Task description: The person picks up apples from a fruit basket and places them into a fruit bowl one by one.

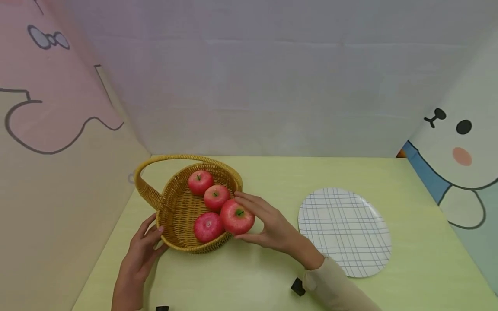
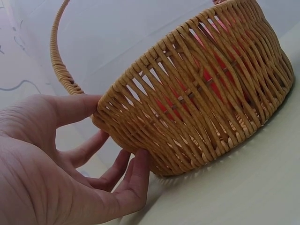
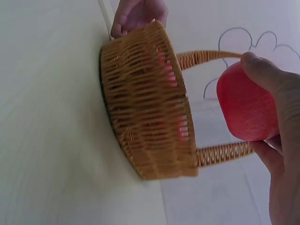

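left hand (image 1: 139, 252) gripping wicker basket (image 1: 180, 216) | right hand (image 1: 277, 229) pinching smooth, rounded apple (image 1: 235, 219) | plate (image 1: 344, 229): rounded, grid-lined

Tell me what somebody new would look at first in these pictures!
Probably the red apple held by the right hand, above the right edge of the wicker basket. Next come three more apples inside the basket, which the left hand grips at its left side. Then maybe the white checked plate on the pale table, off to the right.
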`<state>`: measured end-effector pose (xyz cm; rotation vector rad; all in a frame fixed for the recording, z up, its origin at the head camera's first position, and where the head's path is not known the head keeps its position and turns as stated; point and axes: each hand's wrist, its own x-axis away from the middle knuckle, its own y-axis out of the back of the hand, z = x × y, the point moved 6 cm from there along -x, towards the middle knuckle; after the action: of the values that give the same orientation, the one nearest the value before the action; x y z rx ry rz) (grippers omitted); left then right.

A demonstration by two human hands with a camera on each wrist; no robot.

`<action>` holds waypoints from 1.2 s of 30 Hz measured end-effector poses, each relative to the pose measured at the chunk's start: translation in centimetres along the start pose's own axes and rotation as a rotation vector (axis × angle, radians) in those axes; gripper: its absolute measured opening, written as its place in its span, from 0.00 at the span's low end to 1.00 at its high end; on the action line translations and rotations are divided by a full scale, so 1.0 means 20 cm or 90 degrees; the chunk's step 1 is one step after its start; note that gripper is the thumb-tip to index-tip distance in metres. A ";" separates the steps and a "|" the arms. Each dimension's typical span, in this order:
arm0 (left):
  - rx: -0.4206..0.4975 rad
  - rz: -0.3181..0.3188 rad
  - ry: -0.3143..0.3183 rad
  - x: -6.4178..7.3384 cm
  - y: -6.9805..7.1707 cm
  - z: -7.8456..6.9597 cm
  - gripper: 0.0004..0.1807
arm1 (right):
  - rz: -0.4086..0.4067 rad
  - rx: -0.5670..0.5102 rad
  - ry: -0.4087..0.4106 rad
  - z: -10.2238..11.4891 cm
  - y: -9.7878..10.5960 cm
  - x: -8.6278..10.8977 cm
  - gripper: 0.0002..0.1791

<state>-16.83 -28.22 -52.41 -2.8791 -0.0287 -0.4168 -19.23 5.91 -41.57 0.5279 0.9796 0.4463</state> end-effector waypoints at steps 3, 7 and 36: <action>-0.009 -0.003 -0.003 0.00 -0.01 -0.01 0.34 | -0.026 0.002 -0.012 -0.03 0.05 0.05 0.52; -0.008 -0.005 -0.009 0.00 -0.01 -0.02 0.34 | -0.060 0.002 -0.023 -0.05 0.11 0.10 0.51; 0.001 -0.008 -0.020 0.00 -0.02 -0.01 0.31 | -0.370 0.216 -0.266 -0.20 0.48 0.52 0.53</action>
<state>-16.79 -27.91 -52.21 -2.8854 -0.0535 -0.3729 -18.82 20.40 -44.37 0.5800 0.7566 -0.3482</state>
